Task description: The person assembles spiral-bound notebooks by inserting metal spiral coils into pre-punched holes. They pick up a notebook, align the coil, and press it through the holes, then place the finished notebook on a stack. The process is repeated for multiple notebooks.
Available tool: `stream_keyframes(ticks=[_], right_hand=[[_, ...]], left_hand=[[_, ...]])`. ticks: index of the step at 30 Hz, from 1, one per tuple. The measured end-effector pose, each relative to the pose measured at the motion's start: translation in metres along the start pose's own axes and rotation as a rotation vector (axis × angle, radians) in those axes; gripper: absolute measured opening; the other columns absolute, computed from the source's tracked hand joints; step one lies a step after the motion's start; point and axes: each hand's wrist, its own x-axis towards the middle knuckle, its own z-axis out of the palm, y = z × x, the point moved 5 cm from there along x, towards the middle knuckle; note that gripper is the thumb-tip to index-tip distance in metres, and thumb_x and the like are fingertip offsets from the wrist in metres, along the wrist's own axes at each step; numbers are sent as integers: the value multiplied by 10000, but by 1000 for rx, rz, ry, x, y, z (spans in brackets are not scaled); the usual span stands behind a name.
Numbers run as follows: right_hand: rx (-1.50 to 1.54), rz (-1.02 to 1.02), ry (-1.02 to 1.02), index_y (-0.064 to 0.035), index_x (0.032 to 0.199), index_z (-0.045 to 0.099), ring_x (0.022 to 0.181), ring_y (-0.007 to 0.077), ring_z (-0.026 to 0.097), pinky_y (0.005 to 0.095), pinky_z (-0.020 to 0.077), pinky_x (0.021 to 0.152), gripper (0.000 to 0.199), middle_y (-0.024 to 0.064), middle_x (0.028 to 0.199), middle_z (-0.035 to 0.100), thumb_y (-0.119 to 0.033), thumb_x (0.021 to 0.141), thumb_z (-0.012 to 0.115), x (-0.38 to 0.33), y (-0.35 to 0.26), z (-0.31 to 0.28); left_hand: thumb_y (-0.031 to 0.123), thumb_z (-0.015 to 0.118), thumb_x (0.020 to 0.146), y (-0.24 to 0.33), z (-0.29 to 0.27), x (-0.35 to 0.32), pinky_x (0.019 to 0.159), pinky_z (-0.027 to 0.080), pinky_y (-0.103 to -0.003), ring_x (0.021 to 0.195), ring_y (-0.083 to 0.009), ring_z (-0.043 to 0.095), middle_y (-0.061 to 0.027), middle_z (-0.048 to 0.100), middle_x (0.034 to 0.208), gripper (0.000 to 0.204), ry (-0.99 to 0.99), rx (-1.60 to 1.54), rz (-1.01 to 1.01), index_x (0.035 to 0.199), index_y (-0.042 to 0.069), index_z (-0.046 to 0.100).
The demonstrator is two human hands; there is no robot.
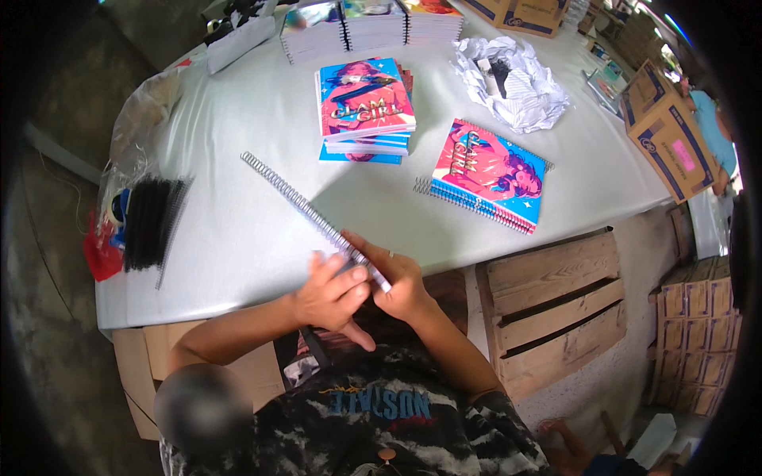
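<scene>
Hands point(328, 292) point(403, 284) touch spiral notebook point(298, 203); notebook stack point(367, 103) ahead; black coils point(148, 222) leftward.

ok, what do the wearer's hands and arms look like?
Left hand and right hand ungloved, forearms bare. A right-hand finger seems to wear a ring. The right sleeve is short, black mottled with pale grey, like the shirt.

the head-worn fisheye looks down from close above left hand point(327, 292), right hand point(402, 284) and table point(226, 230).

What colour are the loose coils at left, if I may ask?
The coils are black, clearest in the head view.
</scene>
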Motion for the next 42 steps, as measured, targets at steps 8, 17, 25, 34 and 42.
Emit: stream_keyframes(ticks=[8,17,25,34,42], right_hand=[[-12,-18,-17,-17,1248,498,966,315,614,369,498,810,578,175,1153,583,42,684,615,-1,-5,3],[16,57,27,14,1277,449,1000,335,598,372,485,840,548,200,1170,565,-70,766,627,-9,4,-4],[-378,-240,128,-23,1347,346,1328,451,167,660,43,1024,715,202,1398,260,-359,768,596,14,-58,-12],[-161,630,-166,22,937,618,676,188,600,304,465,629,172,110,797,637,-120,840,614,31,10,-33],[195,638,54,28,808,564,697,158,617,267,489,627,181,97,805,603,48,700,709,26,17,-14]], left_hand=[[830,421,647,0,25,-10,989,60,-691,1307,-501,172,-293,179,1428,1133,38,-181,-230,1424,41,185],[790,552,593,4,32,1,952,194,-667,1225,-542,254,-319,241,1353,1138,-103,-220,-220,1343,-22,284],[189,403,953,-8,-43,68,925,429,-355,1111,-301,548,-249,525,1214,424,46,-832,-758,1260,-104,419],[60,597,866,-58,18,12,736,498,-245,804,-98,603,-73,654,908,166,444,-1507,-1455,1016,-6,621],[-51,568,800,-80,11,12,690,471,-226,746,-77,569,-33,604,830,97,267,-1471,-1293,868,18,575]])
